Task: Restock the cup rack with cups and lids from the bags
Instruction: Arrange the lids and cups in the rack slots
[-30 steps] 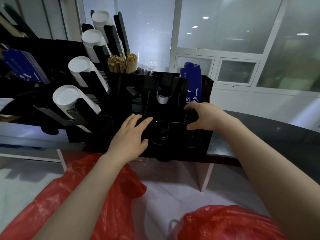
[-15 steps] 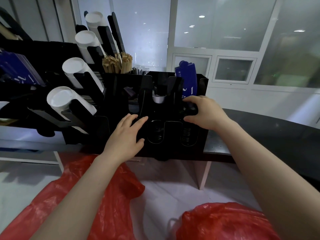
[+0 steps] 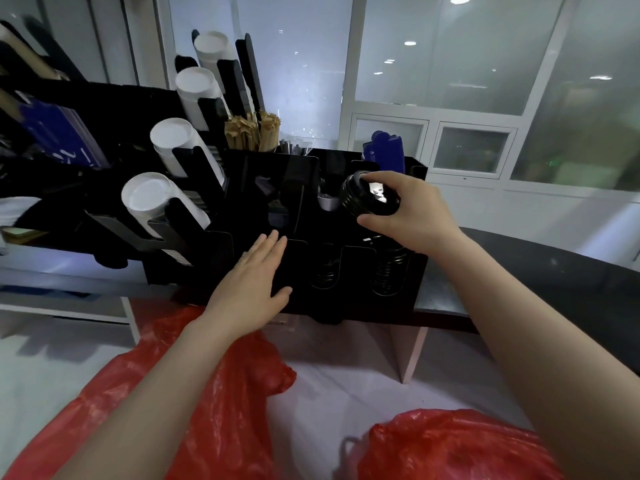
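While the left hand [image 3: 252, 282] lies flat with straight fingers against the front panel of the black plastic cup rack [image 3: 356, 301], the right hand [image 3: 414, 214] curls its fingers and thumb round a short stack of round black plastic lids [image 3: 369, 199]. These lids sit above the rack's right-hand front slot, tilted so their top faces up and to the left. Their stacked rims show as fine ridges round the edge, and the glossy top lid catches a bright white reflection.

Below them, inside that right-hand slot, more black lids [image 3: 388, 270] are stacked and show through the U-shaped cut-out. The middle slot holds another dark stack [image 3: 323, 271], too dim to make out clearly.

On the rack's left side, four slanted holders carry stacks of white paper cups [image 3: 156, 199], bottoms pointing outward. Behind the rack's top edge stand a bundle of wooden stirrers [image 3: 251, 131] and some blue card sleeves [image 3: 384, 154].

Under the rack, on the floor, lie two red plastic bags: one crumpled bag [image 3: 214, 393] beneath the left forearm and another [image 3: 450, 445] beneath the right forearm. To the rack's right stretches the dark countertop [image 3: 554, 271] it stands on.
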A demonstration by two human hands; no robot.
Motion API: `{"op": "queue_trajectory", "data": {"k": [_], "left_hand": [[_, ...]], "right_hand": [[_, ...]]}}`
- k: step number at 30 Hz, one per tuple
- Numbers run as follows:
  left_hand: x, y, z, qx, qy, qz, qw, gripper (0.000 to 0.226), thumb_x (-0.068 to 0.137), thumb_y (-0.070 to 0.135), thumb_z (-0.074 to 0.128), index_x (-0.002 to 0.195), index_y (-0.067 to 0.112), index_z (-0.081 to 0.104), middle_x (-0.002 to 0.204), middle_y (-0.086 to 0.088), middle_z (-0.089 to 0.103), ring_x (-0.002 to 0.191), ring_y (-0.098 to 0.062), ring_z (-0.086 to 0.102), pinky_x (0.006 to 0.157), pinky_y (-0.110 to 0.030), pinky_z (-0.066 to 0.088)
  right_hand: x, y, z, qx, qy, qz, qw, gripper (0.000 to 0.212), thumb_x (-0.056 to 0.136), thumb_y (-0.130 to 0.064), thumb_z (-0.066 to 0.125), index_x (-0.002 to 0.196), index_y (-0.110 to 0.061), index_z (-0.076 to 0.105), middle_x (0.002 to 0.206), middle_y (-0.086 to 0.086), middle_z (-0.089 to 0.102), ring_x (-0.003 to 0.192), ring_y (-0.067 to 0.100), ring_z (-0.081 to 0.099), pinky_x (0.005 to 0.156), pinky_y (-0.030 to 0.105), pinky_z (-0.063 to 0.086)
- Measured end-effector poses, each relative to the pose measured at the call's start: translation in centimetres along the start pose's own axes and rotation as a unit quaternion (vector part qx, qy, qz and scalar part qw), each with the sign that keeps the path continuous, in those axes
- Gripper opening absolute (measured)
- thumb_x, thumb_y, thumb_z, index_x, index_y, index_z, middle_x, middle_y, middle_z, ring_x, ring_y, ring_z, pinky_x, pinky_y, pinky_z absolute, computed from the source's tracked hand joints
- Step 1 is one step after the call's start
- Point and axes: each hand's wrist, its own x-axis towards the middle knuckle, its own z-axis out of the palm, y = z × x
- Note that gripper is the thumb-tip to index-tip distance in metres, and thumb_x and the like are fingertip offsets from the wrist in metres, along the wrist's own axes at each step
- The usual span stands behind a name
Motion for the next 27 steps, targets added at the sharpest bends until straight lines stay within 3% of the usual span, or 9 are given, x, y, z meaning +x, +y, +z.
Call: {"op": "queue_trajectory", "data": {"k": [5, 11, 17, 22, 27], "left_hand": [[-3.0, -3.1, -1.0, 0.059, 0.059, -0.055, 0.995, 0.087, 0.091, 0.031, 0.054, 0.150, 0.014, -0.008, 0.159, -0.001, -0.012, 0.139, -0.005, -0.019, 0.116, -0.026, -0.002], [-5.7, -7.0, -2.3, 0.099, -0.003, -0.028, 0.995, 0.081, 0.090, 0.034, 0.051, 0.152, 0.016, 0.002, 0.160, -0.002, -0.002, 0.141, -0.008, -0.013, 0.116, -0.029, -0.002], [-9.3, -9.9, -2.1, 0.122, -0.042, -0.046, 0.991, 0.073, 0.094, 0.036, 0.044, 0.152, 0.029, 0.001, 0.159, 0.007, -0.007, 0.136, -0.003, -0.022, 0.112, -0.032, -0.015], [-9.8, -10.7, -2.4, 0.127, -0.031, -0.039, 0.991, 0.074, 0.093, 0.035, 0.044, 0.151, 0.030, -0.002, 0.159, 0.008, -0.010, 0.135, -0.003, -0.025, 0.111, -0.032, -0.018], [-9.4, -11.3, -2.2, 0.112, -0.043, -0.048, 0.992, 0.074, 0.094, 0.034, 0.044, 0.151, 0.029, -0.002, 0.159, 0.005, -0.010, 0.144, -0.010, -0.016, 0.112, -0.033, -0.015]], "right_hand": [[0.7, -4.7, 3.0, 0.047, -0.018, -0.050, 0.997, 0.061, 0.072, -0.038, 0.076, 0.128, -0.038, 0.054, 0.128, -0.014, 0.057, 0.118, 0.005, 0.050, 0.096, 0.022, 0.038], [2.2, -9.2, 9.2, 0.064, -0.033, -0.065, 0.995, 0.062, 0.072, -0.037, 0.076, 0.130, -0.033, 0.053, 0.127, -0.008, 0.057, 0.118, 0.012, 0.052, 0.099, 0.030, 0.042], [3.4, -9.5, 13.6, -0.043, -0.048, 0.002, 0.998, 0.066, 0.078, -0.043, 0.069, 0.138, -0.036, 0.041, 0.139, 0.006, 0.047, 0.125, 0.031, 0.045, 0.102, 0.045, 0.041], [4.1, -10.3, 14.7, -0.124, -0.050, -0.009, 0.991, 0.069, 0.077, -0.044, 0.071, 0.138, -0.034, 0.041, 0.144, 0.014, 0.040, 0.127, 0.039, 0.041, 0.106, 0.055, 0.034], [3.4, -10.2, 16.4, -0.261, -0.150, -0.002, 0.954, 0.075, 0.076, -0.051, 0.069, 0.141, -0.034, 0.034, 0.140, 0.011, 0.045, 0.124, 0.037, 0.046, 0.108, 0.065, 0.018]]}}
